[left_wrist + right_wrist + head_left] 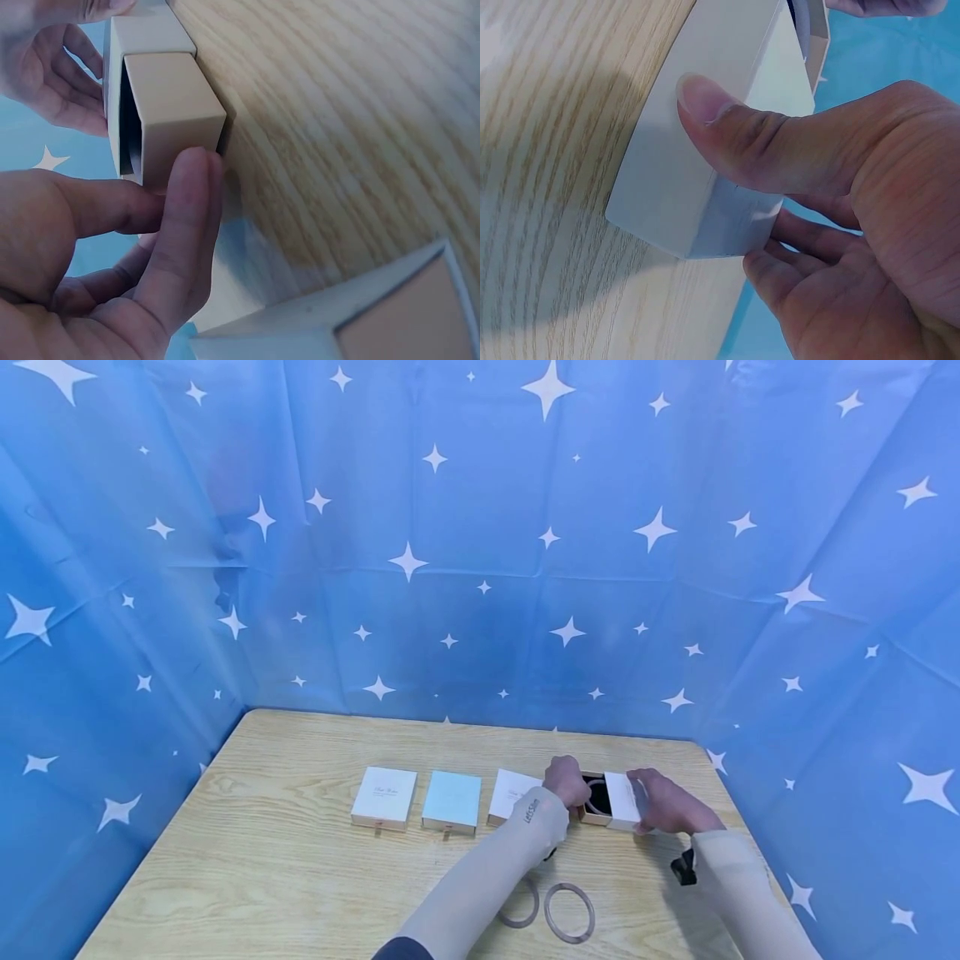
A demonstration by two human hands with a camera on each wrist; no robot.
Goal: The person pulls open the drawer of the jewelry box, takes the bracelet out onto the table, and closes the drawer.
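Observation:
At the right of the table, a white drawer box lies with its inner tray partly slid out toward the left. A bangle sits on the black lining of that tray. My left hand pinches the tray's outer end between thumb and fingers. On the other side, my right hand grips the white outer sleeve, thumb on its near face and fingers behind. Two greyish bangles lie on the table in front, one partly covered by the left sleeve.
To the left stand a white box, a light blue box and another white box partly behind my left arm. The wooden table meets a blue star-patterned curtain at the back and sides.

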